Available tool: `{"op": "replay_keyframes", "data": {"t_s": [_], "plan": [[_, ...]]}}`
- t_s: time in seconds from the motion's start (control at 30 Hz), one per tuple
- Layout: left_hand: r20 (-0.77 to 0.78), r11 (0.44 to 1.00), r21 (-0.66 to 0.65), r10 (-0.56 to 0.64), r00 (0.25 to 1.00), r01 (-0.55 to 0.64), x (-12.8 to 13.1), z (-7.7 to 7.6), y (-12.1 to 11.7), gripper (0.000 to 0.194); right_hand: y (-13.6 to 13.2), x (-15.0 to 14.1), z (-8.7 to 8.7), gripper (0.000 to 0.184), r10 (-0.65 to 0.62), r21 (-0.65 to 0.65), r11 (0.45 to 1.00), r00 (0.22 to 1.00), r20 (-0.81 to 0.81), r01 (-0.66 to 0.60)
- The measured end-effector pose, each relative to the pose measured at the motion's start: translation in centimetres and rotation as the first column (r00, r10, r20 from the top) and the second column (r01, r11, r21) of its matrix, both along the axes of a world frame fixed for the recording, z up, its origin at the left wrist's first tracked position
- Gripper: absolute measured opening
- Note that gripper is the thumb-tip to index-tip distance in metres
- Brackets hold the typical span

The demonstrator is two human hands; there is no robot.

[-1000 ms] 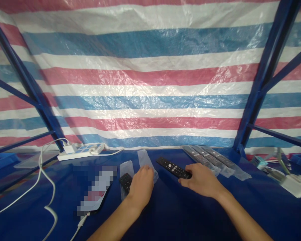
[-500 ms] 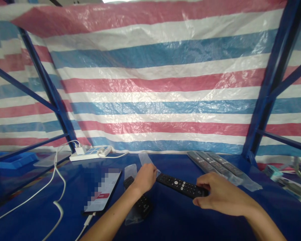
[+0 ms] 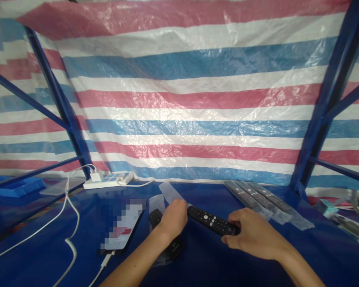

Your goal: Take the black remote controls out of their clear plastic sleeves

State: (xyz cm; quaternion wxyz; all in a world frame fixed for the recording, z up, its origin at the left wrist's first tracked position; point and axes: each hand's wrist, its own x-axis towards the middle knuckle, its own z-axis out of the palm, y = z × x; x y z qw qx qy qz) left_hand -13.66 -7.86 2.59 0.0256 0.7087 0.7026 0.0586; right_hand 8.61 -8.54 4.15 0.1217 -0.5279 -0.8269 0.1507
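My right hand (image 3: 251, 233) grips a black remote control (image 3: 211, 220) by its near end, between thumb and fingers. The far end of this remote meets the mouth of a clear plastic sleeve (image 3: 171, 193), which my left hand (image 3: 175, 217) pinches closed-fingered. How far the tip sits inside the sleeve is hidden by my left hand. Under my left wrist lies a second black remote (image 3: 176, 248) on another plastic sleeve (image 3: 156, 202), partly covered by the forearm.
Several sleeved remotes (image 3: 257, 197) lie side by side at the back right. A phone (image 3: 127, 227) with a charging cable (image 3: 106, 261) rests at left, before a white power strip (image 3: 107, 181). Blue posts (image 3: 323, 99) and a striped tarp (image 3: 191, 151) stand behind the blue table (image 3: 215, 263).
The remote in my right hand has come up to the sleeve mouth at my left hand; earlier they were apart. Over the last half second both shifted slightly left. The camera view has also shifted.
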Motion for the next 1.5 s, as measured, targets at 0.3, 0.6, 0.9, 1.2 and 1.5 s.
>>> {"op": "replay_keyframes", "data": {"t_s": [0.3, 0.6, 0.9, 1.2, 1.5], "plan": [[-0.036, 0.993, 0.056, -0.099, 0.994, 0.101, 0.1, -1.9, 0.3, 0.031, 0.2, -1.7, -0.9, 0.023, 0.003, 0.027, 1.0, 1.0, 0.023, -0.003], [0.031, 0.99, 0.136, -0.031, 0.999, 0.026, -0.8, -2.8, 1.1, 0.03, 0.8, -2.0, -2.3, 0.018, 0.059, 0.122, 0.991, 0.998, -0.001, -0.058], [0.05, 0.988, 0.147, -0.051, 0.997, 0.044, -1.1, -2.7, 0.8, 0.03, 1.4, -1.9, -3.0, 0.019, 0.07, 0.159, 0.985, 0.996, -0.059, -0.059], [0.159, 0.975, 0.2, -0.124, 0.979, 0.091, -1.4, -3.3, 0.7, 0.029, 1.7, -1.8, -3.4, 0.02, 0.112, 0.208, 0.973, 0.991, -0.078, -0.094], [0.156, 0.976, 0.212, 0.016, 0.988, -0.049, -2.0, -3.3, 1.3, 0.025, 1.8, -1.3, -3.5, 0.016, 0.154, 0.313, 0.943, 0.983, -0.101, -0.116]]}}
